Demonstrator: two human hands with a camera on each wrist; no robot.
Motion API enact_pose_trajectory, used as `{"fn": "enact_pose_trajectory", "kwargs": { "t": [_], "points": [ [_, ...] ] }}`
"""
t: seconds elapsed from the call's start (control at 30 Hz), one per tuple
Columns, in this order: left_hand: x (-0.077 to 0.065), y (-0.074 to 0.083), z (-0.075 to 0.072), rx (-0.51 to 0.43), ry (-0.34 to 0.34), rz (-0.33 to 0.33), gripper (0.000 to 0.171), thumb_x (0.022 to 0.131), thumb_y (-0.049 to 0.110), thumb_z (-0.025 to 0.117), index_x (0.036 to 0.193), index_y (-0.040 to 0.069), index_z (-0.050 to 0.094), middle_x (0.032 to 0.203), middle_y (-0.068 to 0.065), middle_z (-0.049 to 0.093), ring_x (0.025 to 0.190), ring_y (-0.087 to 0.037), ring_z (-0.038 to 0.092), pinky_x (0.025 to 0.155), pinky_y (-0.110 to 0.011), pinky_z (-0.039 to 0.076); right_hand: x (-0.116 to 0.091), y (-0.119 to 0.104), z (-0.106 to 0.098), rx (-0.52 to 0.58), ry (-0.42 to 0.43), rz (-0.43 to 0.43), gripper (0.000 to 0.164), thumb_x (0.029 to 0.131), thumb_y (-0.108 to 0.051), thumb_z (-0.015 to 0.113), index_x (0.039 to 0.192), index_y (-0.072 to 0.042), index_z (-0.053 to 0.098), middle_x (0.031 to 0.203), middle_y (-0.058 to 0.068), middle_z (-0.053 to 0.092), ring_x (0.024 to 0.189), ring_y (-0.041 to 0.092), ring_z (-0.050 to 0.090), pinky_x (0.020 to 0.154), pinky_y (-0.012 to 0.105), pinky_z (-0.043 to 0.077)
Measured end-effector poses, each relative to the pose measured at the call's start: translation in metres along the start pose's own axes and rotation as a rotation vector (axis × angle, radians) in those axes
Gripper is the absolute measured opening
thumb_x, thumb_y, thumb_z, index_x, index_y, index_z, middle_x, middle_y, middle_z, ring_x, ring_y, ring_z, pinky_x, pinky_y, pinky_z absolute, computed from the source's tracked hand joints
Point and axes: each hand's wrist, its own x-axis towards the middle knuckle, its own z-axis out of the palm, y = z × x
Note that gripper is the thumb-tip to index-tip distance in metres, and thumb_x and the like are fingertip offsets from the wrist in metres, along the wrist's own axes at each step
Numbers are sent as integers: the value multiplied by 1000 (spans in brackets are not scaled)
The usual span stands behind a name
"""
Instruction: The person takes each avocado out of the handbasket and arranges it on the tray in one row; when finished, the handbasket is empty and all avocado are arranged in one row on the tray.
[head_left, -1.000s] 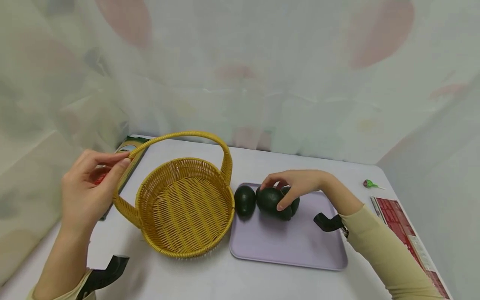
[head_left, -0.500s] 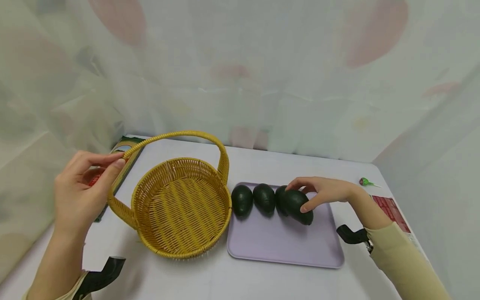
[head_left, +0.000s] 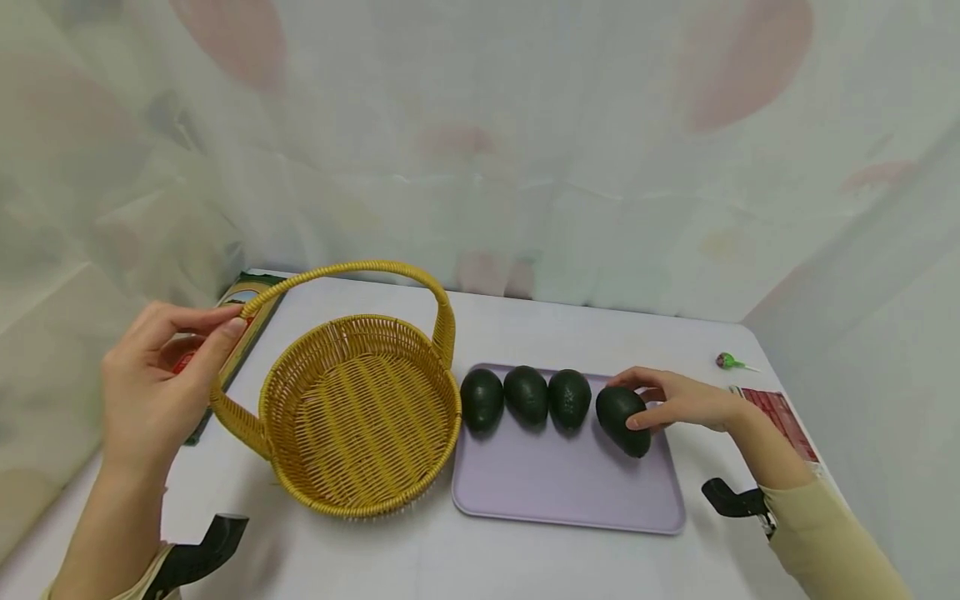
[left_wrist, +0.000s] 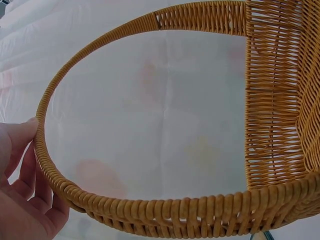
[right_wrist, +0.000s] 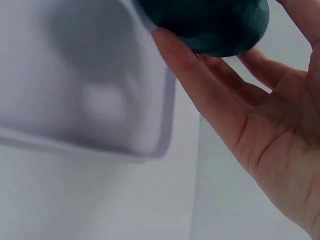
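My left hand [head_left: 161,367] pinches the arched handle of a yellow wicker basket [head_left: 271,417] between thumb and fingers. The left wrist view shows that grip on the handle [left_wrist: 42,150] from close by. Nothing lies inside the basket. On the right, my right hand [head_left: 678,402] grips a dark green avocado [head_left: 621,417] over the right part of a pale purple tray [head_left: 562,492]. Three more avocados stand in a row along the tray's back edge: one at the left [head_left: 482,400], a middle one [head_left: 527,395] and a third [head_left: 569,398]. In the right wrist view the gripped avocado [right_wrist: 215,25] shows only partly.
A lollipop [head_left: 727,361] with a green wrapper lies at the back right of the white table [head_left: 360,558]. Near it is a red printed packet [head_left: 776,417]. Behind the basket handle, at the left, lies a green and tan packet [head_left: 251,325]. A curtain [head_left: 480,167] hangs behind.
My right hand has carried its avocado rightward, away from the others, uncovering the row on the tray. The left hand keeps its pinch on the basket handle. The whole view has shifted slightly.
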Motion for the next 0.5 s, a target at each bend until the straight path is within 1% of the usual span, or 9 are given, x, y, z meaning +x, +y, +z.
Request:
{"fn": "enact_pose_trajectory", "kwargs": {
  "t": [0.13, 0.27, 0.37, 0.5],
  "points": [
    [0, 0, 0, -2, -1, 7, 18, 84, -7, 70, 101, -10, 71, 89, 1, 61, 85, -11, 57, 76, -11, 49, 2, 10, 6, 74, 54, 18, 54, 88, -18, 72, 135, -8, 48, 135, 19, 46, 110, 31, 56, 78, 43, 57],
    [1, -1, 0, -2, 3, 9, 18, 84, -7, 70, 101, -10, 71, 89, 1, 62, 85, -11, 57, 75, -11, 50, 6, 18, 12, 130, 137, 75, 58, 88, -19, 73, 136, -5, 45, 131, 21, 47, 104, 28, 59, 77, 42, 58],
    [1, -1, 0, -2, 4, 6, 18, 83, -7, 70, 101, -10, 71, 89, 1, 62, 84, -11, 57, 75, -11, 50, 9, 21, 16, 146, 196, 105, 62, 88, -22, 73, 138, -2, 43, 131, 23, 47, 104, 27, 59, 77, 42, 58],
    [0, 0, 0, 0, 3, 2, 18, 84, -6, 70, 102, -9, 71, 89, 1, 62, 84, -11, 56, 76, -11, 49, 11, 22, 20, 134, 255, 131, 65, 88, -24, 73, 140, -1, 41, 134, 25, 45, 103, 27, 60, 76, 41, 58]
  ]
}}
